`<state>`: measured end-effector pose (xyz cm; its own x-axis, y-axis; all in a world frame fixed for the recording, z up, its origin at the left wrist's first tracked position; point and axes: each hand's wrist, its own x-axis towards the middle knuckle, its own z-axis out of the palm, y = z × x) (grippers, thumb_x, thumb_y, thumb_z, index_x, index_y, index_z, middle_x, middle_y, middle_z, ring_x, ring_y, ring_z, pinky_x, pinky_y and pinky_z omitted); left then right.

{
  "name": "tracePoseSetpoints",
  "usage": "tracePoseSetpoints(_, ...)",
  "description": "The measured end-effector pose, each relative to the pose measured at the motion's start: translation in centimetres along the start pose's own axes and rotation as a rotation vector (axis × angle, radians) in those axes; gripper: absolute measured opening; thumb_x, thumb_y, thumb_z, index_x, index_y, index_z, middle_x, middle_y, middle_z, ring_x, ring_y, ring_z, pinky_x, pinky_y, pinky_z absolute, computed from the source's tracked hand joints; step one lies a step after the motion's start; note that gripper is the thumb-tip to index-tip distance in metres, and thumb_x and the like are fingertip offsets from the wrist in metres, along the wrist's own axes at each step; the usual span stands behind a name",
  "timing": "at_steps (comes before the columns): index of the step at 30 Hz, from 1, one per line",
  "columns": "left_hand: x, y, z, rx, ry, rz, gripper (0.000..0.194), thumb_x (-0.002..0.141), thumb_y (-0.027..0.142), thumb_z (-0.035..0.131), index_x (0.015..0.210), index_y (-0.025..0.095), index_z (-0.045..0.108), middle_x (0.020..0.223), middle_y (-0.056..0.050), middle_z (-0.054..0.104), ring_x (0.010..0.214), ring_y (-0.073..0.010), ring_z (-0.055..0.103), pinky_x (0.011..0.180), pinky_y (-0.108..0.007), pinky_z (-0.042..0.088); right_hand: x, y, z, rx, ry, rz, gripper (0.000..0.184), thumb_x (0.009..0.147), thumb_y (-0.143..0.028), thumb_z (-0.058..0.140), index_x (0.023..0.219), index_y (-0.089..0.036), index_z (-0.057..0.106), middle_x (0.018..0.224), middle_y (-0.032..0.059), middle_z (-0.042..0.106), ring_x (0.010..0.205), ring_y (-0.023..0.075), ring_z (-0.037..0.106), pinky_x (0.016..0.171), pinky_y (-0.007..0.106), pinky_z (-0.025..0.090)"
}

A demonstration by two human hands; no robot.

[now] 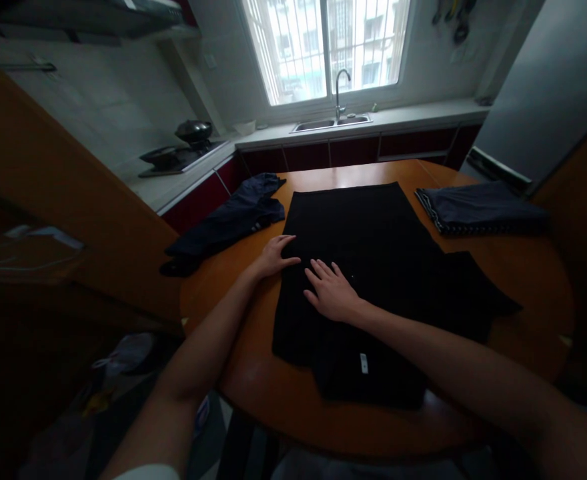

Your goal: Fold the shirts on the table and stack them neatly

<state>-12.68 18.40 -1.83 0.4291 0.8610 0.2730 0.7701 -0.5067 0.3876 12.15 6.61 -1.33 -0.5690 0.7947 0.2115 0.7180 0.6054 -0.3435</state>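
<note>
A black T-shirt (363,233) lies spread on the wooden table (253,407), its hem toward the window and a small white label (364,363) near the front edge. One sleeve (478,287) sticks out to the right, while the left side is folded in along a straight edge. At that left edge rests my left hand (275,256), thumb and fingers apart, the fingertips on the cloth. My right hand (331,291) lies flat on the shirt's middle with its fingers spread. Neither hand grips anything.
Dark blue clothing (228,217) lies crumpled at the table's left edge. Folded dark cloth (483,208) sits at the right. Behind the table are a counter with a sink (331,123) and a stove (183,160). A fridge (543,93) stands at the right.
</note>
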Motion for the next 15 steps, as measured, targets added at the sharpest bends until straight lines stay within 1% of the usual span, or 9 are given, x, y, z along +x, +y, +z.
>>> tracePoseSetpoints(4,0.1,-1.5,0.2,0.029,0.055,-0.064,0.064,0.083,0.059,0.069,0.133,0.021,0.062,0.14,-0.014,0.057,0.134,-0.0324,0.051,0.116,-0.051,0.038,0.0,0.0,-0.1,-0.004,-0.015,0.002,0.061,0.1,-0.043,0.045,0.151,-0.01,0.046,0.163,0.0202,0.032,0.153,0.0314,0.026,0.122,0.056,0.02)
tracePoseSetpoints(7,0.0,-1.7,-0.4,0.013,0.098,-0.066,0.053,0.087,0.053,0.066,0.128,0.02,0.065,0.135,-0.013,0.061,0.13,-0.0306,0.054,0.114,-0.049,0.04,0.0,0.0,-0.1,-0.009,-0.015,0.002,0.061,0.1,-0.044,0.045,0.151,-0.01,0.047,0.163,0.02,0.032,0.153,0.031,0.026,0.122,0.055,0.019)
tracePoseSetpoints(9,0.1,-1.2,-0.9,-0.025,0.13,-0.048,0.046,0.09,0.048,0.062,0.126,0.019,0.065,0.13,-0.013,0.063,0.126,-0.0284,0.058,0.113,-0.048,0.042,-0.1,0.0,-0.1,-0.014,-0.011,0.007,0.06,0.1,-0.043,0.045,0.151,-0.011,0.047,0.163,0.0199,0.032,0.153,0.0309,0.027,0.122,0.055,0.02)
tracePoseSetpoints(12,0.1,0.1,-1.4,-0.068,0.17,-0.015,0.04,0.096,0.041,0.054,0.126,0.018,0.065,0.129,-0.013,0.065,0.124,-0.0259,0.059,0.113,-0.047,0.043,-0.1,0.0,0.1,-0.021,-0.004,0.007,0.06,0.1,-0.043,0.045,0.15,-0.011,0.047,0.163,0.0195,0.033,0.152,0.0308,0.027,0.122,0.054,0.02)
tracePoseSetpoints(13,0.1,0.7,-1.4,-0.077,0.165,0.005,0.039,0.097,0.04,0.052,0.127,0.018,0.065,0.131,-0.013,0.065,0.126,-0.0255,0.059,0.114,-0.047,0.042,-0.1,0.0,0.1,-0.023,-0.001,0.006,0.06,0.1,-0.044,0.045,0.15,-0.011,0.047,0.163,0.0193,0.033,0.152,0.0307,0.027,0.122,0.054,0.02)
tracePoseSetpoints(15,0.0,1.8,-1.0,-0.091,0.098,0.074,0.04,0.099,0.039,0.049,0.132,0.02,0.063,0.138,-0.012,0.062,0.134,-0.0249,0.054,0.117,-0.048,0.038,-0.1,0.1,0.2,-0.03,0.001,0.003,0.06,0.1,-0.044,0.044,0.15,-0.011,0.047,0.163,0.0192,0.033,0.153,0.0308,0.027,0.123,0.054,0.019)
